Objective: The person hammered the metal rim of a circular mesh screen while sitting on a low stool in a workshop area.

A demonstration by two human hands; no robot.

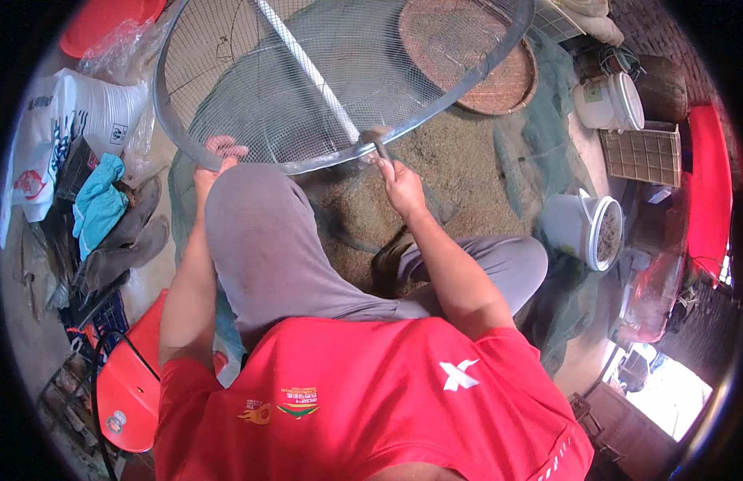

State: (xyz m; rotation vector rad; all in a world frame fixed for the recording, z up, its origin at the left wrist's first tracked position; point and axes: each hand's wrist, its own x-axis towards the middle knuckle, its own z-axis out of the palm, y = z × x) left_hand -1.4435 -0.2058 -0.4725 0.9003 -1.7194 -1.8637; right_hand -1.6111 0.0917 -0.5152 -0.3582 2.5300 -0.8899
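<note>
A large round wire-mesh sieve [303, 112] with a grey metal rim stands tilted in front of me, its near edge by my raised left knee. A white bar [307, 68] runs across the mesh down to the near rim. My left hand [219, 156] is closed on the rim at the near left, fingers partly over the mesh. In my right hand [403, 188] is a small hammer [378, 138], gripped by its handle. The hammer's head lies against the rim where the bar meets it.
A round woven tray [525, 84] rests beyond the sieve on green netting [540, 128], with loose grain [459, 172] spread nearby. White buckets [568, 228] and a beige crate [644, 156] stand at right. White sacks [111, 108], a teal cloth [99, 200] and a red plastic seat [131, 381] are at left.
</note>
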